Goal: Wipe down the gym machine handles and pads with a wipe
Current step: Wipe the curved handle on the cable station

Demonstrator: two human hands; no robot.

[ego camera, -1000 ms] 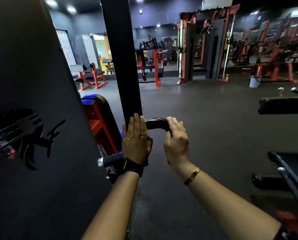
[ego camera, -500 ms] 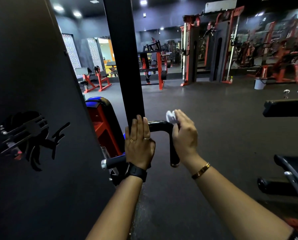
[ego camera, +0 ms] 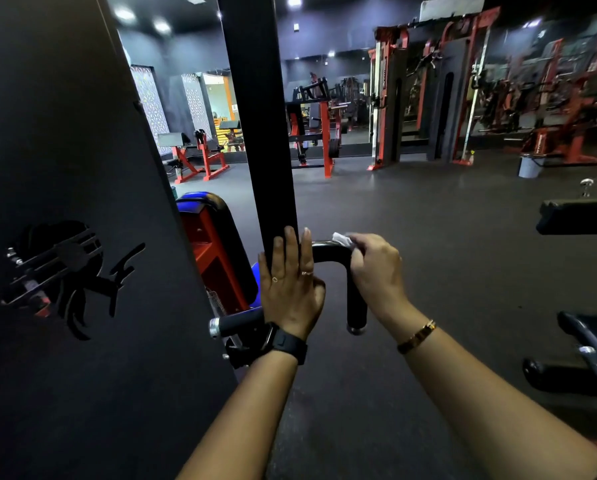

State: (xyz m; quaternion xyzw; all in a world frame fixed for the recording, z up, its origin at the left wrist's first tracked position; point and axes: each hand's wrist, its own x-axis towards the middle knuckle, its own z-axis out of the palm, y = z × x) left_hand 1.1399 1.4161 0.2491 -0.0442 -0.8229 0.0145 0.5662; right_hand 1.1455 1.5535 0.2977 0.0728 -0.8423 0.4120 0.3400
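While my left hand rests flat, fingers straight, on the post at frame centre, my right hand clasps the wipe against the handle.

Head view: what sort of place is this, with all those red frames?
A gym, almost certainly: red-and-black weight machines stand across a dark floor, a padded bench sits at the back left, and the right hand holds a wipe against a machine handle.
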